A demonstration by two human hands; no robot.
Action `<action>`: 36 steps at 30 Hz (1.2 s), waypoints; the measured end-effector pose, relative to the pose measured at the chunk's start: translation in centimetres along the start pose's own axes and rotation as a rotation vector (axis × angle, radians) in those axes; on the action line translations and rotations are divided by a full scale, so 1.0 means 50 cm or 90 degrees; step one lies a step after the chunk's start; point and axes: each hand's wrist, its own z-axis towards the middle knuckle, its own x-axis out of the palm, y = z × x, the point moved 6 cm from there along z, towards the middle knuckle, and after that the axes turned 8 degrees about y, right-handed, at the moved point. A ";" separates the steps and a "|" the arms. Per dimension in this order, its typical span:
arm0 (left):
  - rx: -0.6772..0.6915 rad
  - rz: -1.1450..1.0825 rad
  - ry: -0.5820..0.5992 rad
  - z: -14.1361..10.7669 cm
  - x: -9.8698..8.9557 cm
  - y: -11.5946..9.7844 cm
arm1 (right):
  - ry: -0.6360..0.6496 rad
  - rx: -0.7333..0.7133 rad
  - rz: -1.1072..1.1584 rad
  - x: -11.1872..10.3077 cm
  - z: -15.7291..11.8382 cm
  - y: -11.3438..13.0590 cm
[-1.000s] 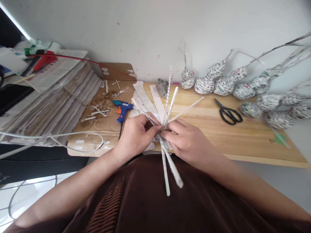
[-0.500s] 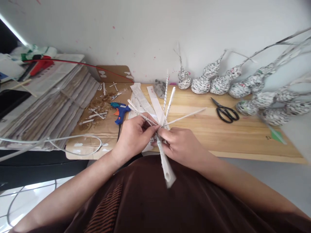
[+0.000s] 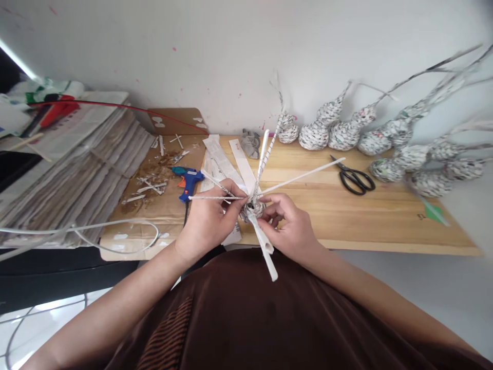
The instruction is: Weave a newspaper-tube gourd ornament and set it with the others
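Observation:
Between my hands is a small woven newspaper piece [image 3: 253,209], rounded, with rolled paper tubes fanning out from it in several directions. My left hand [image 3: 210,213] pinches at the piece's left edge, thumb and finger closed on a thin paper tube [image 3: 215,198] that points left. My right hand [image 3: 287,223] is curled against the right side, its thumb and index finger resting around the woven edge. One white tube [image 3: 304,172] sticks out to the right, and a wider one [image 3: 269,262] hangs toward my shirt. The underside of the weave is hidden.
Behind lie flat paper strips [image 3: 241,159] and a grey crumpled lump [image 3: 250,143]. A blue glue gun [image 3: 188,184] rests on cardboard [image 3: 165,208] at left, beside a newspaper stack [image 3: 88,169]. Black scissors [image 3: 356,180] lie at right, before several woven gourd shapes [image 3: 314,136].
The woven piece has turned, so its tubes point differently and one now lies leftward across my left hand. My right fingers have loosened and drawn slightly right. The view shifted a little.

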 end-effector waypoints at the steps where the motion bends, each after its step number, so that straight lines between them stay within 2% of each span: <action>1: 0.001 0.003 0.000 -0.001 -0.002 -0.004 | -0.005 0.011 0.015 -0.001 0.003 0.000; 7: -0.037 0.042 0.022 -0.013 -0.023 -0.024 | 0.049 -0.021 0.128 0.007 0.018 0.019; 9: -0.058 0.055 0.031 -0.012 -0.026 -0.023 | 0.081 0.022 0.238 0.017 0.023 0.014; 12: -0.062 0.081 0.036 -0.007 -0.023 -0.020 | 0.114 0.135 0.419 0.034 0.030 -0.005; 19: 0.017 0.103 0.070 0.008 -0.011 -0.022 | 0.051 0.282 0.586 0.056 0.043 -0.051; 22: 0.021 0.108 0.084 0.010 -0.014 -0.021 | 0.032 0.307 0.664 0.065 0.047 -0.052; 25: 0.009 0.132 0.074 0.011 -0.021 -0.025 | -0.014 0.297 0.684 0.060 0.050 -0.043; 28: -0.013 0.146 0.052 0.012 -0.030 -0.027 | -0.016 0.272 0.655 0.061 0.051 -0.033; 32: -0.038 0.078 0.037 0.013 -0.035 -0.015 | -0.036 0.209 0.603 0.063 0.047 -0.030; 36: -0.037 0.024 0.035 0.013 -0.036 0.000 | -0.050 0.201 0.591 0.067 0.042 -0.040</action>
